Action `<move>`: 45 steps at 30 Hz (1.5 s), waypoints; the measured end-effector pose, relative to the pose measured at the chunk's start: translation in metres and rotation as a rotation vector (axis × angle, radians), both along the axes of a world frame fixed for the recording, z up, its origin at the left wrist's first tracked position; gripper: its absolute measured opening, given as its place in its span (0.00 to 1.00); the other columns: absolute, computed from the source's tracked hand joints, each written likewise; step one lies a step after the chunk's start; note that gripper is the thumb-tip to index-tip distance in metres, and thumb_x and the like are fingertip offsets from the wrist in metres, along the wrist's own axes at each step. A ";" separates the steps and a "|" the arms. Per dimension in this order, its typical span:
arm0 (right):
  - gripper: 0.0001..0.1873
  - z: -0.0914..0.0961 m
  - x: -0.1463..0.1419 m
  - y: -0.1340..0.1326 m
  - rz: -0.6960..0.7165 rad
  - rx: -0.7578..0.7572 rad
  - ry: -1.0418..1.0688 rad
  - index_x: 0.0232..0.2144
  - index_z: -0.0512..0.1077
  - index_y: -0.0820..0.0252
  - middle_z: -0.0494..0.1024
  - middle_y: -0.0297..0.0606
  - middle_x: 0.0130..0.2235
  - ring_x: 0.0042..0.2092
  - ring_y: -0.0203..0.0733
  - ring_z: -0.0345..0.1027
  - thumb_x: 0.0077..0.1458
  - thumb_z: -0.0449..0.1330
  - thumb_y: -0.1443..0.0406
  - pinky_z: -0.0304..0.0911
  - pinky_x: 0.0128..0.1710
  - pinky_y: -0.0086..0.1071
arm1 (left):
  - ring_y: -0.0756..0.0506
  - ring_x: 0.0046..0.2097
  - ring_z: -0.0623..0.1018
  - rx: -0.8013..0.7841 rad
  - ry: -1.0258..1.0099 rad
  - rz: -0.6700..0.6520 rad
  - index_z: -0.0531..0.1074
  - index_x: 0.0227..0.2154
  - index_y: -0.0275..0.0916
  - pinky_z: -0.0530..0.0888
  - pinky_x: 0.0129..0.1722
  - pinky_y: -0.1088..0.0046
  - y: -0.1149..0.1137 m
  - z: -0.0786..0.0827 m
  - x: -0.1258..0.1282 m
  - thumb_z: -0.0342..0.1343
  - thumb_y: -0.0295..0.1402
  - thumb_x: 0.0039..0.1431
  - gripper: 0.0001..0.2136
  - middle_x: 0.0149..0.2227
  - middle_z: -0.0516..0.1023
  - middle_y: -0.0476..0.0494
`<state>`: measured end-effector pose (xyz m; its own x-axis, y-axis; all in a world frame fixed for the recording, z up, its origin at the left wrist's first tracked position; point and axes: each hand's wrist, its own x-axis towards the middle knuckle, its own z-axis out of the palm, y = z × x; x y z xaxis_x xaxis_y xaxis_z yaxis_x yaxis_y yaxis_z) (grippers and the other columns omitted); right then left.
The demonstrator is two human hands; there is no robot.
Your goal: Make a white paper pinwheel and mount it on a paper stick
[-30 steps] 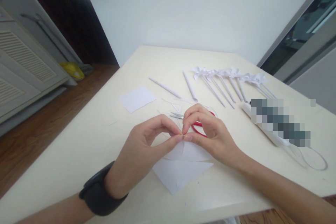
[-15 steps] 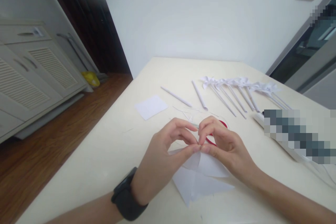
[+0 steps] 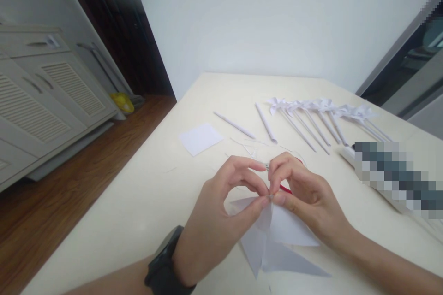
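A white sheet of paper point(image 3: 289, 230), cut into pointed flaps like a pinwheel, is spread beneath my fingers over the near part of the table. My left hand point(image 3: 219, 209) pinches the paper's gathered middle between thumb and fingertips. Right beside it, my right hand point(image 3: 308, 193) pinches the same spot, the two thumb tips almost touching. Whatever small thing lies between the fingertips is too small to make out. Behind my right hand, red-handled scissors point(image 3: 285, 189) are mostly hidden. A dark watch point(image 3: 168, 262) circles my left wrist.
Several white paper pinwheels on sticks point(image 3: 321, 106) lie in a row at the back right. Two rolled paper sticks point(image 3: 266, 123) and a square of paper point(image 3: 200, 139) lie beyond my hands. Thin wire pieces point(image 3: 247, 147) are scattered nearby. A blurred-out object point(image 3: 391, 175) is at right.
Both hands have shifted slightly right within the view and still pinch the paper's middle. The paper's flaps have swung a little, with the lower right flap now reaching farther right.
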<state>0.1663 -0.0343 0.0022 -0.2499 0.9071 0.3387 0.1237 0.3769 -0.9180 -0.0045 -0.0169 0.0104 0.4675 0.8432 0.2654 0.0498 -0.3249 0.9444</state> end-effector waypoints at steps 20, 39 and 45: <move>0.03 -0.002 0.003 0.003 0.103 -0.073 0.131 0.26 0.70 0.57 0.65 0.33 0.33 0.40 0.37 0.60 0.50 0.60 0.68 0.54 0.43 0.32 | 0.51 0.35 0.73 -0.169 -0.002 -0.117 0.61 0.39 0.44 0.68 0.42 0.72 0.003 0.006 -0.001 0.56 0.29 0.53 0.12 0.27 0.70 0.54; 0.03 0.000 0.004 0.001 0.086 -0.085 0.182 0.26 0.68 0.58 0.64 0.34 0.34 0.39 0.36 0.60 0.52 0.59 0.68 0.55 0.40 0.31 | 0.51 0.37 0.74 -0.172 0.036 -0.136 0.69 0.31 0.39 0.69 0.39 0.76 0.003 0.007 0.001 0.54 0.28 0.54 0.01 0.34 0.75 0.49; 0.03 0.000 0.004 0.000 0.066 -0.079 0.174 0.26 0.68 0.57 0.64 0.34 0.33 0.38 0.38 0.60 0.51 0.59 0.68 0.56 0.39 0.32 | 0.50 0.36 0.74 -0.159 0.128 -0.132 0.70 0.29 0.37 0.69 0.38 0.76 0.002 0.016 0.000 0.54 0.28 0.54 0.01 0.31 0.75 0.49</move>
